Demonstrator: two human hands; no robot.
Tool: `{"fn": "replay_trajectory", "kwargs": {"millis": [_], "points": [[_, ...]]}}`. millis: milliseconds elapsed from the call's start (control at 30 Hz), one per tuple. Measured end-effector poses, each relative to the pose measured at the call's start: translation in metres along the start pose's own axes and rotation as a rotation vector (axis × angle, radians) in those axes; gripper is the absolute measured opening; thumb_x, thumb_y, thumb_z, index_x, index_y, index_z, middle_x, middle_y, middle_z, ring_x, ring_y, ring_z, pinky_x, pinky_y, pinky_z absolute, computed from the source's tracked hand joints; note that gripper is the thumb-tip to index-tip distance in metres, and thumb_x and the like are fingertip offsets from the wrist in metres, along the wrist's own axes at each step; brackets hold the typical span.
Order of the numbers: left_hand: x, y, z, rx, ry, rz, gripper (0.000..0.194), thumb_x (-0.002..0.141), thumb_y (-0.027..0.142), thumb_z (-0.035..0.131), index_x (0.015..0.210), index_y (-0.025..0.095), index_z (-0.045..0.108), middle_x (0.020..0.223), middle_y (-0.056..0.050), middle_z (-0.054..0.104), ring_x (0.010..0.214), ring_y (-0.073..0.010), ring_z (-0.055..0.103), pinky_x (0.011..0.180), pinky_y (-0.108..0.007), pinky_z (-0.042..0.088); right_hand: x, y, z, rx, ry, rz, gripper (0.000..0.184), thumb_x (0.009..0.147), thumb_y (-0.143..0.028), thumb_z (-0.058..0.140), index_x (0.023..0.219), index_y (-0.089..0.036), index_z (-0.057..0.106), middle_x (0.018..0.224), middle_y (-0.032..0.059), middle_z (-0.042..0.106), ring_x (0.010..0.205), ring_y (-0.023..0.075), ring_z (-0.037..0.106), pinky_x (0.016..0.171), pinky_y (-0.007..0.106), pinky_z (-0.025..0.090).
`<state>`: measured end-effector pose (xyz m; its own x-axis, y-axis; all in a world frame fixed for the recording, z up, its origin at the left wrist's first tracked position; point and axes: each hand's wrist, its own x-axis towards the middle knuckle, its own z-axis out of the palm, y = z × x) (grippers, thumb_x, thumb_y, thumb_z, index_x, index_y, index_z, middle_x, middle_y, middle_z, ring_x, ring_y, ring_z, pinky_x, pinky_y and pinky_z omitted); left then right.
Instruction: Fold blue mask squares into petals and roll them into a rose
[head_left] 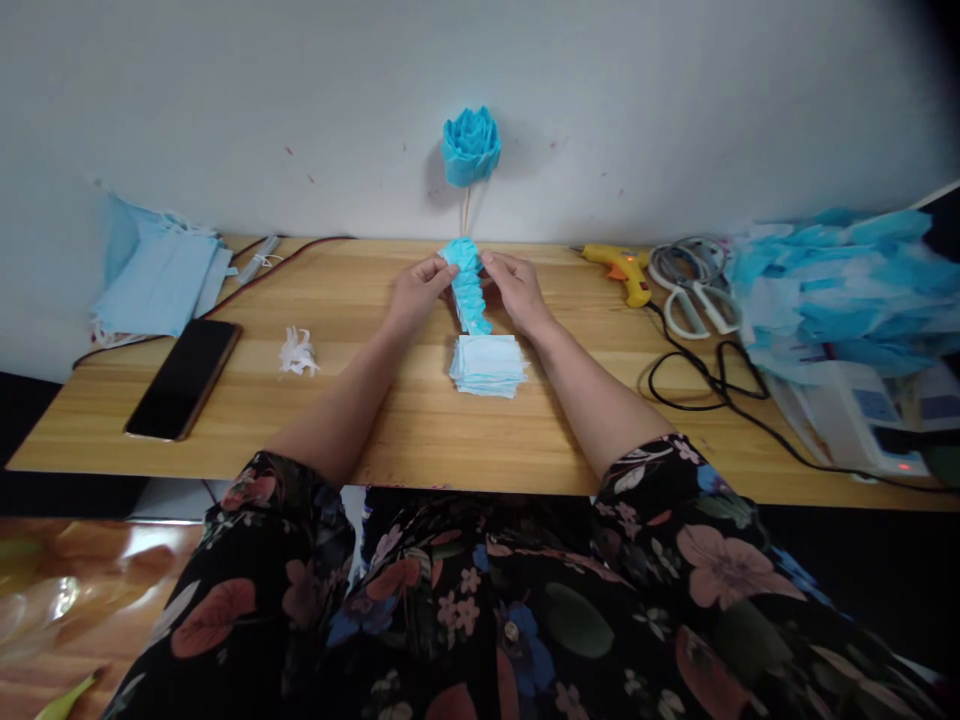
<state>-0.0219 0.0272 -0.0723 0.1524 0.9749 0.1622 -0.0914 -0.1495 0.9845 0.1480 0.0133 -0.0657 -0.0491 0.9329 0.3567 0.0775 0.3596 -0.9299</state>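
My left hand (421,288) is closed, its thumb lying over the upper left side of an overlapping row of blue fabric petals (470,295). On the other side, my right hand (517,290) pinches at the upper right edge of the same petals with thumb and forefinger; the exact grip is too small to make out. Just below the row lies a stack of pale blue cut fabric pieces (489,365). Behind my hands, a blue fabric rose (471,148) on a thin stem (466,212) stands against the wall.
At left are face masks (161,275), a phone (184,380) and white scraps (298,352). At right lie a yellow glue gun (621,268) with a looped black cord (697,375), scissors (701,305), a heap of blue fabric (840,285) and a power strip (862,415).
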Motion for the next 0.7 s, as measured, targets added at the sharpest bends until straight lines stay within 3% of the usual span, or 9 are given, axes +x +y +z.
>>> {"fn": "replay_trajectory", "kwargs": {"millis": [200, 433, 700], "points": [[-0.0007, -0.0006, 0.0003, -0.004, -0.018, 0.001, 0.032, 0.083, 0.042, 0.073, 0.066, 0.017, 0.061, 0.060, 0.003, 0.059, 0.058, -0.0090, 0.054, 0.063, -0.022, 0.045, -0.0003, 0.0004, 0.0010, -0.011, -0.015, 0.024, 0.054, 0.075, -0.073, 0.065, 0.066, -0.020, 0.059, 0.063, -0.0028, 0.047, 0.062, 0.0117, 0.043, 0.058, 0.027, 0.037], [0.0004, -0.0025, -0.0004, -0.041, -0.049, -0.021, 0.040, 0.086, 0.051, 0.068, 0.068, 0.016, 0.063, 0.063, 0.000, 0.063, 0.060, -0.0110, 0.058, 0.064, -0.024, 0.048, 0.0022, 0.0065, -0.0013, -0.002, 0.024, 0.003, 0.054, 0.080, -0.072, 0.061, 0.064, -0.020, 0.055, 0.063, -0.0029, 0.046, 0.062, 0.0117, 0.042, 0.060, 0.027, 0.038], [-0.0014, 0.0037, 0.0011, -0.027, -0.032, -0.052, 0.022, 0.080, 0.033, 0.077, 0.070, 0.017, 0.067, 0.064, 0.001, 0.065, 0.060, -0.0094, 0.059, 0.065, -0.023, 0.049, 0.0001, 0.0041, -0.0002, -0.012, 0.030, 0.019, 0.063, 0.080, -0.081, 0.049, 0.061, -0.021, 0.046, 0.064, -0.0012, 0.045, 0.065, 0.0132, 0.046, 0.064, 0.028, 0.043]]}}
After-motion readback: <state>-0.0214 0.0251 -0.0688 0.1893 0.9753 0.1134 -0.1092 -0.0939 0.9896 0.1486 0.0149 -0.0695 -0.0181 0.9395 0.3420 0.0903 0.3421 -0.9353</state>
